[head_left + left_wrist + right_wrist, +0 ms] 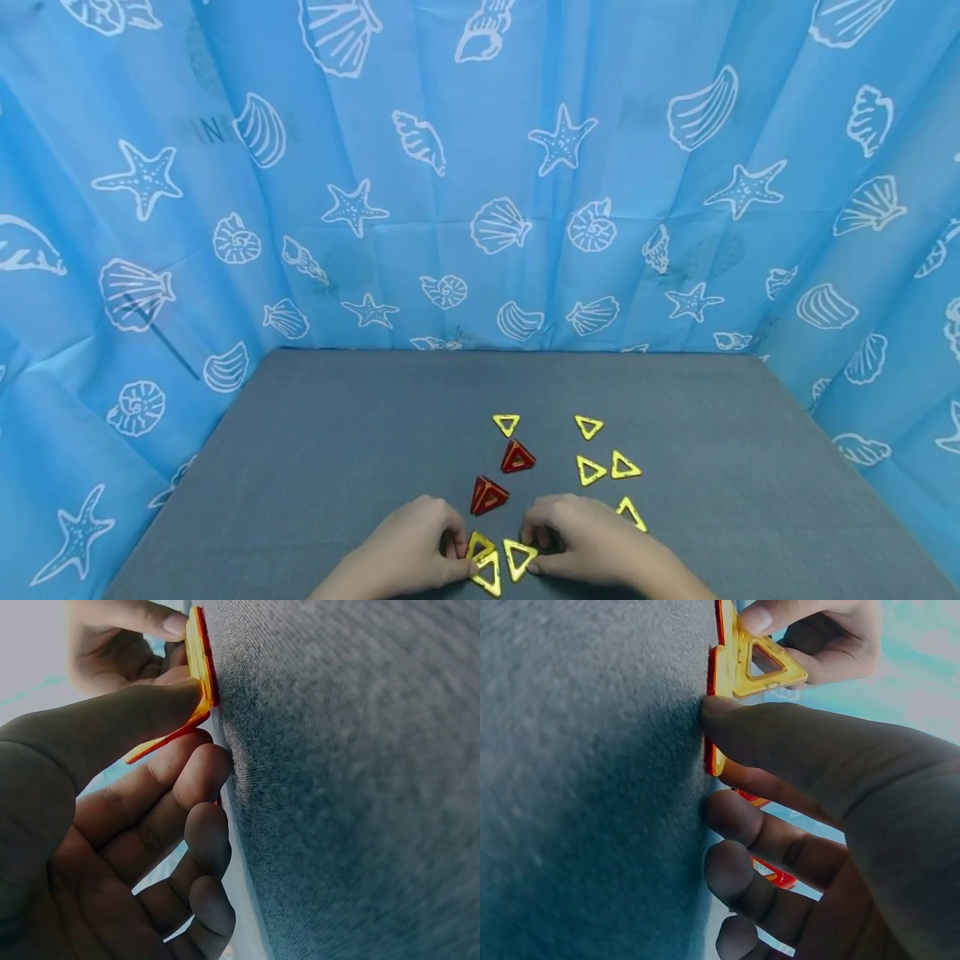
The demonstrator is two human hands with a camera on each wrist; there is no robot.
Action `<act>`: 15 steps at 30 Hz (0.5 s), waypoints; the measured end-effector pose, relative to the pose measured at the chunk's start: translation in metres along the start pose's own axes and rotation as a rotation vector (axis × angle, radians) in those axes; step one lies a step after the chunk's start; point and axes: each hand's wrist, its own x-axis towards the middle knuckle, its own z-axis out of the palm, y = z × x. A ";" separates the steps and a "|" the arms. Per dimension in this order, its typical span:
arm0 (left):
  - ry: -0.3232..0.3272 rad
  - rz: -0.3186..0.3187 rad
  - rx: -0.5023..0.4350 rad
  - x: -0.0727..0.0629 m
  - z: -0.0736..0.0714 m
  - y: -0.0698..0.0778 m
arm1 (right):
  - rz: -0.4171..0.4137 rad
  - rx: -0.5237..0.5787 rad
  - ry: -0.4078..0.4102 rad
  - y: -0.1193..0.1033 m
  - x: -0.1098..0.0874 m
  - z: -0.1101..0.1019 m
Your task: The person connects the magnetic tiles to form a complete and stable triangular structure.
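Near the table's front edge, my left hand (422, 546) pinches a pair of yellow triangular frame tiles (491, 575) that meet at an edge, one tilted up from the other. To its right, my right hand (588, 537) holds another yellow triangular tile (517, 559) between thumb and fingers, low against the table. A small gap separates this tile from the left hand's pair in the head view. In the left wrist view the thumb lies on a yellow tile (198, 656). From the right wrist, the thumb presses the yellow tile (717, 754), with a raised tile (786, 673) beyond.
Just beyond the hands stand two red triangular pyramids (489, 496), (517, 457). Several loose yellow triangles (590, 471) lie to the right and behind, one partly hidden by the right hand. The grey table (337, 433) ends at a blue shell-print curtain (465, 275).
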 end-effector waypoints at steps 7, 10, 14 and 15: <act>-0.018 -0.011 -0.010 0.000 0.001 0.002 | -0.005 0.018 -0.003 -0.003 0.001 0.004; -0.021 -0.016 -0.009 -0.001 0.001 0.003 | -0.014 0.016 0.001 -0.005 0.001 0.004; -0.027 -0.011 -0.022 0.000 0.001 0.003 | -0.022 0.003 0.014 -0.005 0.002 0.006; -0.027 -0.009 -0.026 0.000 0.001 0.003 | -0.024 -0.001 0.020 -0.005 0.002 0.006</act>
